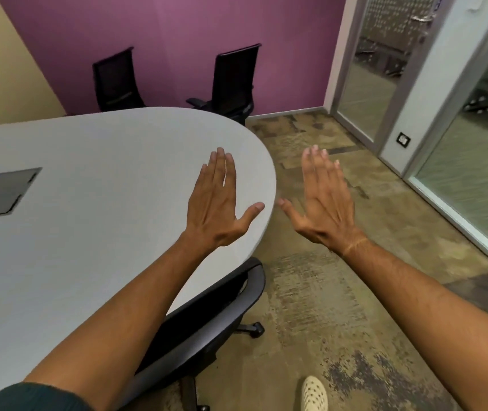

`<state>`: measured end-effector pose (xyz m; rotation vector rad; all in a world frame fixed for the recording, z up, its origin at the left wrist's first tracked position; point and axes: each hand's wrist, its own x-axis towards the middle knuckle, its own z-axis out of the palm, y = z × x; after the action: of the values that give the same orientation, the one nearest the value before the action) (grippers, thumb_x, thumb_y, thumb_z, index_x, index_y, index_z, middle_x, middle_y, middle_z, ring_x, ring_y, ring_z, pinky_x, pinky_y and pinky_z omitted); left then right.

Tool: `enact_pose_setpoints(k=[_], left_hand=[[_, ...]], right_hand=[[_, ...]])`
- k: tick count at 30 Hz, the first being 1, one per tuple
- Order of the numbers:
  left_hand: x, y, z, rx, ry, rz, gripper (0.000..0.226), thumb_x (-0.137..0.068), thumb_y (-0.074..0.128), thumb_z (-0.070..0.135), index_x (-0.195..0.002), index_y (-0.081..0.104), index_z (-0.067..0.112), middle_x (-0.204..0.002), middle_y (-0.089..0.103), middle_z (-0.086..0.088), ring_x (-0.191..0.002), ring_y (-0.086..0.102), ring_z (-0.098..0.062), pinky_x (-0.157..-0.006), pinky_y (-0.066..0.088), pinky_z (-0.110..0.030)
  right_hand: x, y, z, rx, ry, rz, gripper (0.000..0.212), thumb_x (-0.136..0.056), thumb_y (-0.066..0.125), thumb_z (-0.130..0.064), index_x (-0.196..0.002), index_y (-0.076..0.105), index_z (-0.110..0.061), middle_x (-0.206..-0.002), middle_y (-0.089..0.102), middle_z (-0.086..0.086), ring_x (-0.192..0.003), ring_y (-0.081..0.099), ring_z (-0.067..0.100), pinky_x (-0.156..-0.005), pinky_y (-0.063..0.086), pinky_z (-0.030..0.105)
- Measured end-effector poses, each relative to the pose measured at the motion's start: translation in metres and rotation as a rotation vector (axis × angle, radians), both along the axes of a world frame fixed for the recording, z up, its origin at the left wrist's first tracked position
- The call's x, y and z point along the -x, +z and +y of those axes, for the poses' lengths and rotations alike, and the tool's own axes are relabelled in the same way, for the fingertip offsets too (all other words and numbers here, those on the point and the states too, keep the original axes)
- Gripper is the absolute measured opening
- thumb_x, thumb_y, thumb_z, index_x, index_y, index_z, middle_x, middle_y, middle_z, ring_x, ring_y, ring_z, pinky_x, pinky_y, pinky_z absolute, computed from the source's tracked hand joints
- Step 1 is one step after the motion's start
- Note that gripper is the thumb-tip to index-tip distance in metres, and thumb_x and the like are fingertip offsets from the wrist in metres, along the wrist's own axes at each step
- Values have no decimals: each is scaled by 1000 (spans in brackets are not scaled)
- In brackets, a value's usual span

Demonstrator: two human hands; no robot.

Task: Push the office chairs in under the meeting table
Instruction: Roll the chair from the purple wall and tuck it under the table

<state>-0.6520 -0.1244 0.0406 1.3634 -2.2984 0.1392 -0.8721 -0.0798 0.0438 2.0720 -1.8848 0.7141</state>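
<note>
Here both hands, left hand (216, 203) and right hand (322, 200), hover flat with straight fingers above the meeting table (88, 179).

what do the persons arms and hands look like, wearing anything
Both forearms are bare, with no gloves, rings or watch showing. The left hand has nothing on its wrist; a dark green sleeve is pushed up high on that arm. The right hand has a thin yellowish thread band around its wrist. No sleeve shows on the right arm.
</note>
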Motion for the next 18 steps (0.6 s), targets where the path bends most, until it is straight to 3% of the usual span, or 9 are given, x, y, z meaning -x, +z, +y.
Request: enact_pose_setpoints(k=[4,8,18], left_hand=[[52,0,-37,10,-88,-37,101,-86,21,76,-156,0,6,-164,-4,-14,-151,-8,-24,-123,-4,-38],[112,1,-78,30,-126,-35,104,-85,16,79,-156,3,4,-164,-2,-14,-151,-8,-22,-119,-13,-29],[244,13,-182,44,-73,-4,103,-87,20,78,-156,1,4,-164,-2,-16,-151,-7,-23,-123,1,-38]], right_hand=[[51,-1,-29,21,-39,-11,97,-90,34,-70,-156,9,-4,-163,9,21,-152,4,32,-123,5,51],[113,0,-67,30,-58,-7,97,-90,36,-68,-156,8,-3,-163,9,21,-152,3,31,-123,7,52],[249,17,-174,32,-39,-5,97,-89,36,-69,-156,10,-4,-163,10,21,-152,5,32,-122,9,53]])
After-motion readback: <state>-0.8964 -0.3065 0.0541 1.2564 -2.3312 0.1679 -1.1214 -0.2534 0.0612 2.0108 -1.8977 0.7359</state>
